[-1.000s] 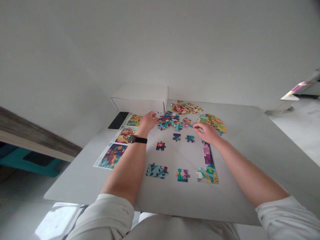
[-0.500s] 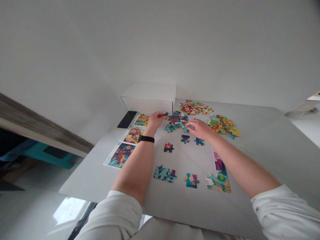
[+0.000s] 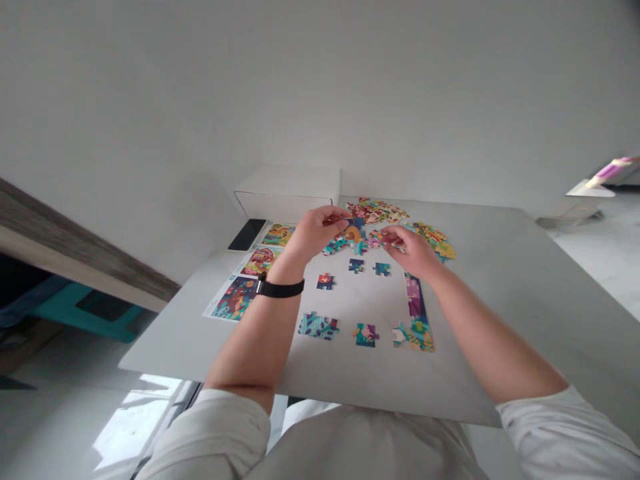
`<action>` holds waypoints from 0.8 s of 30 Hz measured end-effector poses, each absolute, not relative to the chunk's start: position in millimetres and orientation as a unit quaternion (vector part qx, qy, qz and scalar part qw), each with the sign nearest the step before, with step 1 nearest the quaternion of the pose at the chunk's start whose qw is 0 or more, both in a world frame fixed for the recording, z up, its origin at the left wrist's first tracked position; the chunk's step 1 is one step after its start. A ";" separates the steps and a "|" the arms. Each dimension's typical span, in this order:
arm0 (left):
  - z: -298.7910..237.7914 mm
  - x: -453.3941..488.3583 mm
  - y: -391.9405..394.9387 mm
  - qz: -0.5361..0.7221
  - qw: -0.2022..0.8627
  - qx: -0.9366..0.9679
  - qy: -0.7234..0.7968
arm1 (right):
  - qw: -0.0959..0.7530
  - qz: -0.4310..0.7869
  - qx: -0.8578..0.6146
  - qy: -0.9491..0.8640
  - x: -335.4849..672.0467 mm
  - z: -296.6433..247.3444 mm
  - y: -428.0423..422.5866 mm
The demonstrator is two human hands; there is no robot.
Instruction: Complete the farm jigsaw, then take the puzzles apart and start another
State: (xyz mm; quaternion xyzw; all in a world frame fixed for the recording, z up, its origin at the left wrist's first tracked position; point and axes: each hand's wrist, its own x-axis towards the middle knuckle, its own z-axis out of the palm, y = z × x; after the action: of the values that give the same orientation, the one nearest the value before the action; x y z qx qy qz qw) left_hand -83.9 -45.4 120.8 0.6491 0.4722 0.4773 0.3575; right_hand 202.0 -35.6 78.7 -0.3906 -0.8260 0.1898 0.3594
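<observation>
My left hand (image 3: 315, 233), with a black watch on the wrist, is raised above the table and pinches a blue and orange puzzle piece (image 3: 354, 231). My right hand (image 3: 407, 248) is close beside it, fingers pinched on a small multicoloured piece (image 3: 380, 238). Below them lies a pile of loose blue and teal pieces (image 3: 345, 245). Single pieces (image 3: 325, 281) rest on the white table (image 3: 500, 293). A joined strip of edge pieces (image 3: 415, 313) runs toward me on the right.
A white box (image 3: 287, 190) stands at the table's back, a black phone (image 3: 247, 234) left of it. A reference sheet with pictures (image 3: 250, 273) lies along the left side. Two more piles of pieces (image 3: 377, 210) (image 3: 433, 237) sit at the back.
My left hand has lifted off the table with a blue and orange piece. My right hand has come up beside it with a small piece.
</observation>
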 end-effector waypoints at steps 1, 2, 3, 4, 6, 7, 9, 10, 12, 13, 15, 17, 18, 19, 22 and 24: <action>123.8 -78.1 -54.4 0.478 0.355 0.657 0.462 | 0.370 0.198 -0.384 -0.823 203.3 80.4 -43.8; 124.3 -72.5 -62.3 0.477 0.355 0.662 0.457 | 0.377 0.206 -0.377 -0.821 204.0 81.0 -51.6; 122.4 -67.1 -68.9 0.475 0.355 0.664 0.455 | 0.380 0.211 -0.370 -0.821 204.1 80.6 -58.9; 118.1 -62.3 -74.2 0.471 0.359 0.663 0.457 | 0.382 0.212 -0.363 -0.823 203.6 79.2 -65.6; 104.1 -54.4 -81.4 0.463 0.374 0.654 0.468 | 0.390 0.193 -0.348 -0.831 201.2 74.2 -76.5; 95.4 -51.6 -83.7 0.458 0.386 0.646 0.473 | 0.395 0.173 -0.340 -0.836 199.6 71.1 -80.7; 77.1 -47.9 -86.4 0.458 0.409 0.625 0.481 | 0.399 0.128 -0.320 -0.850 196.3 65.0 -86.7; 68.5 -46.9 -87.2 0.461 0.421 0.614 0.483 | 0.396 0.111 -0.309 -0.857 194.8 62.3 -88.5; 54.3 -45.8 -87.8 0.467 0.449 0.595 0.476 | 0.380 0.093 -0.293 -0.872 192.5 57.8 -90.3; 48.9 -45.5 -87.8 0.470 0.462 0.588 0.469 | 0.371 0.091 -0.290 -0.877 191.8 55.8 -90.4; 42.1 -44.9 -87.5 0.478 0.479 0.581 0.453 | 0.361 0.091 -0.291 -0.881 191.2 51.8 -89.2; 39.5 -44.4 -87.3 0.483 0.485 0.579 0.443 | 0.364 0.087 -0.287 -0.882 191.5 47.2 -86.8; 39.3 -44.2 -87.4 0.485 0.487 0.579 0.439 | 0.368 0.084 -0.283 -0.881 192.0 44.7 -85.3; 39.6 -44.2 -87.6 0.487 0.487 0.579 0.436 | 0.373 0.081 -0.280 -0.881 192.7 42.4 -83.9; 41.6 -44.5 -88.7 0.486 0.486 0.583 0.433 | 0.385 0.073 -0.285 -0.875 195.5 37.1 -80.1; 42.7 -44.4 -89.7 0.481 0.486 0.583 0.438 | 0.391 0.072 -0.298 -0.868 197.3 35.8 -78.4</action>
State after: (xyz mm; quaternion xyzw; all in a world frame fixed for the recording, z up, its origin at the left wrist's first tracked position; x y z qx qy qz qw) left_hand -44.4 -89.7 42.7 0.5833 0.4377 0.4812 0.4865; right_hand 197.3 -78.4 35.8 -0.2977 -0.8679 0.0724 0.3911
